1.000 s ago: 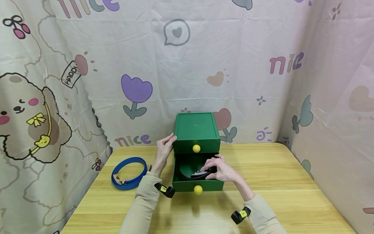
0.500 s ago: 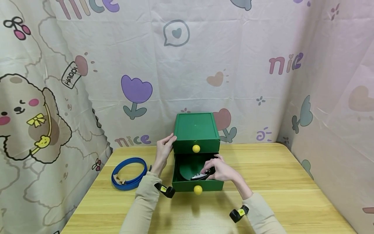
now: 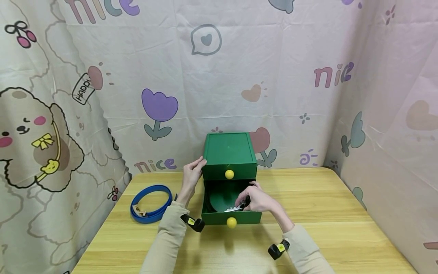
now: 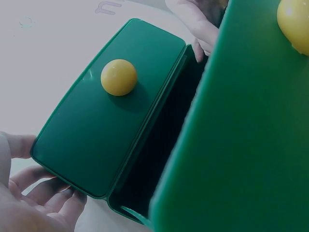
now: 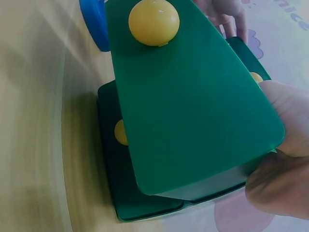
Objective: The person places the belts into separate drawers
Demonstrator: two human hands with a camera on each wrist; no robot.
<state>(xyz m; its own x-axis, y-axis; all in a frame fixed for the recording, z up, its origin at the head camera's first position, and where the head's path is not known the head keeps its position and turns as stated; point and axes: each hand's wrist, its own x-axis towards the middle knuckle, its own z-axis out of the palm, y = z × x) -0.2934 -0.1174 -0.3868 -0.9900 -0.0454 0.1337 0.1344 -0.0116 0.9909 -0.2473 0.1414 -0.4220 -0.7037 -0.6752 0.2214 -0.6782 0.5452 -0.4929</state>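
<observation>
A green drawer box (image 3: 229,148) with yellow knobs stands at the table's back. One of its lower drawers (image 3: 213,218) is pulled out. A black belt (image 3: 209,203) with a silver buckle (image 3: 234,209) lies coiled inside. My right hand (image 3: 258,198) reaches in from the right and pinches the belt close to the buckle; its fingertips are partly hidden. In the right wrist view, the drawer front (image 5: 193,101) hides the belt. Beside the box, my left hand (image 3: 191,177) rests against its upper left edge. The left wrist view shows its fingers (image 4: 46,193) spread along the box's side.
A coiled blue belt (image 3: 150,219) with a gold-coloured buckle lies on the wooden table (image 3: 308,213), left of the box. Another yellow-knobbed drawer (image 5: 110,150) sits shut below the pulled-out one. A patterned cloth (image 3: 219,76) hangs close behind the box.
My right hand has shifted very slightly left, and the black belt and its buckle have moved a little under its fingers. My left hand stays at the box's edge.
</observation>
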